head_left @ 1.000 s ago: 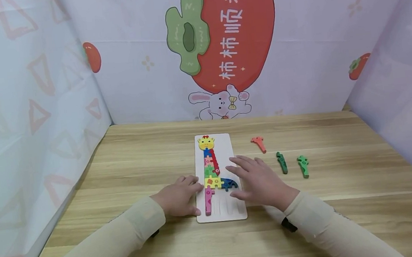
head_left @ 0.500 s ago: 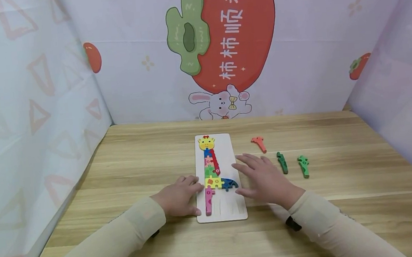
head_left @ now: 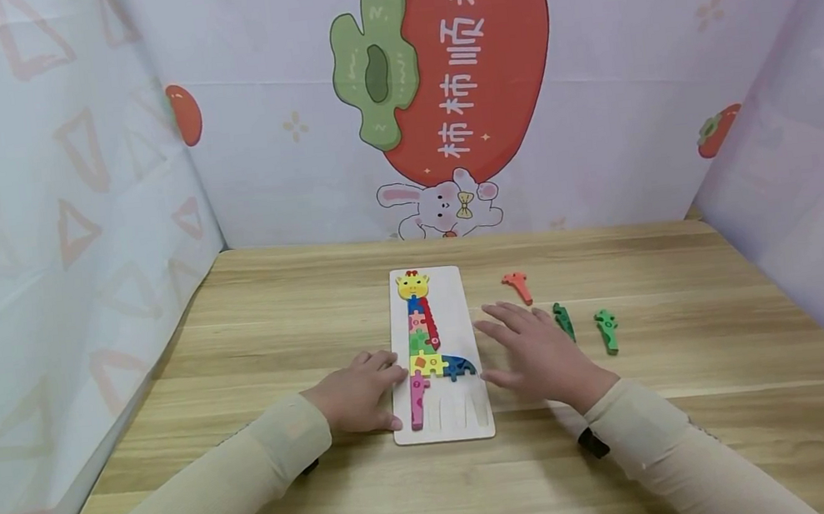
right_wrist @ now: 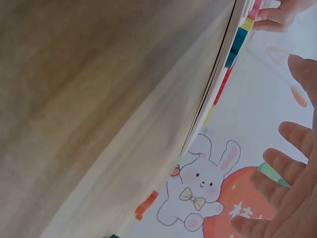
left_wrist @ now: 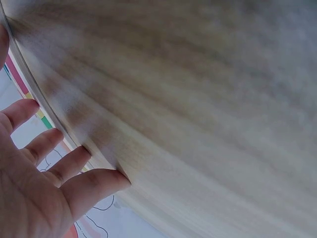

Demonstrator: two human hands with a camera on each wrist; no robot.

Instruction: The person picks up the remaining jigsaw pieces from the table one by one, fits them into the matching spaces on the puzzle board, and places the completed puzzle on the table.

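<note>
A pale wooden puzzle board (head_left: 447,303) lies flat on the table. Its pieces form a giraffe: a yellow head (head_left: 412,285), a coloured neck, a yellow body piece (head_left: 427,364), a dark blue rump piece (head_left: 459,367) and a pink leg (head_left: 416,403). Several leg-shaped recesses (head_left: 458,411) show at the board's near end. My left hand (head_left: 354,393) rests at the board's left edge, fingertips and thumb touching it. Just right of the board, my right hand (head_left: 543,356) hovers with spread fingers and holds nothing; the right wrist view shows its fingers apart from the board.
Loose puzzle pieces lie right of the board: an orange one (head_left: 518,287), a dark green one (head_left: 564,321) partly behind my right hand, and a light green one (head_left: 607,332). Printed cloth walls (head_left: 283,178) enclose the wooden table (head_left: 274,305) at the back and sides.
My right hand has drawn off the board to the right, near the dark green piece. The left hand has stayed at the board's edge, and the pieces keep their places.
</note>
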